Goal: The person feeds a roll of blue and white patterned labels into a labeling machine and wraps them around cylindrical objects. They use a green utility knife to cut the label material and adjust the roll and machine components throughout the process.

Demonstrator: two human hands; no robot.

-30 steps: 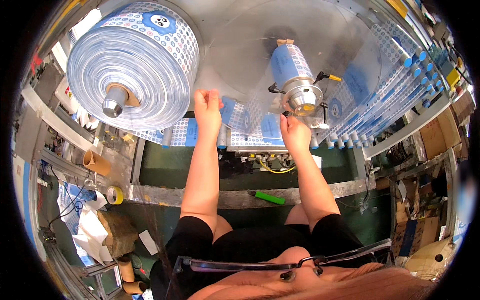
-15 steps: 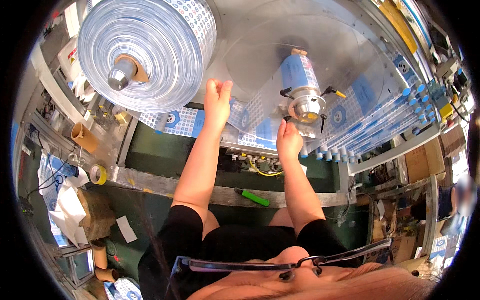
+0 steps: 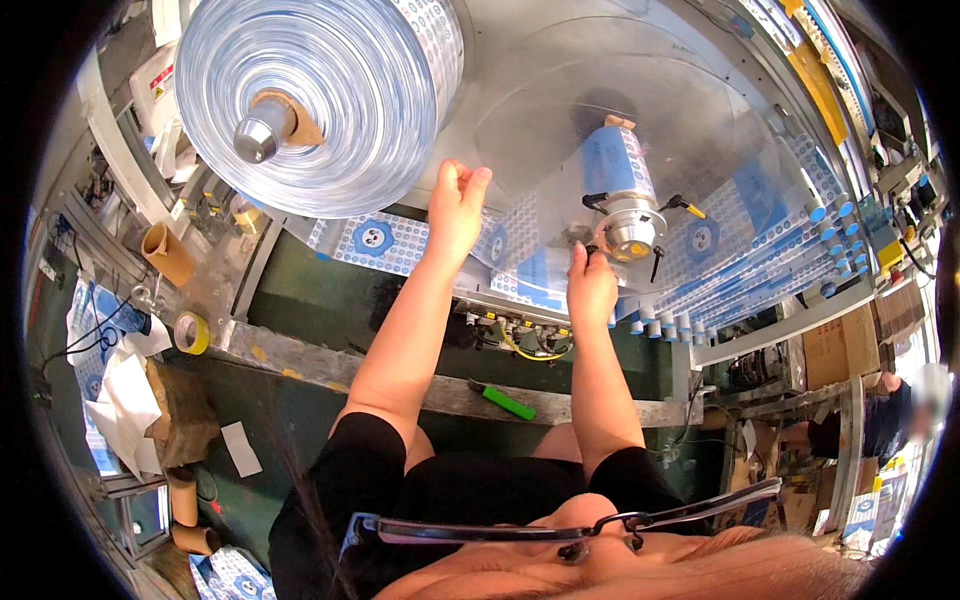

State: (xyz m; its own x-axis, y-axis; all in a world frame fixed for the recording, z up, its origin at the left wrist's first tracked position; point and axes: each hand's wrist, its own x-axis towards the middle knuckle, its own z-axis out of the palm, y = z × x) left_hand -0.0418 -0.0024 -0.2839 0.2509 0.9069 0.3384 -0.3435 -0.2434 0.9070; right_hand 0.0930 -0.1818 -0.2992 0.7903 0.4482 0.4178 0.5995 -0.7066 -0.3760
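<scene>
My left hand [image 3: 458, 205] reaches up to the left rim of a large clear disc [image 3: 540, 95], its fingers curled there; the exact grip is partly hidden. My right hand [image 3: 593, 285] pinches a black clamping lever [image 3: 592, 250] at the lower left of a metal hub [image 3: 634, 235]. More levers stick out around the hub, one yellow-tipped. Behind the hub sits a small roll of blue-and-white printed film [image 3: 618, 162]. To the left of my left hand is a big film roll [image 3: 330, 90], its end face streaked, on a metal spindle [image 3: 265, 130].
Film runs over several rollers [image 3: 740, 280] at right. A green-handled knife [image 3: 508, 402] lies on the metal beam [image 3: 430, 392] before me. Yellow tape [image 3: 193, 332] and a cardboard tube [image 3: 168, 252] stand at left. At far right another person [image 3: 890, 415] is partly visible.
The view has shifted, so everything sits further right. Under the big roll, the film shows a different part of its print. Both hands keep nearly the same places at the disc and lever.
</scene>
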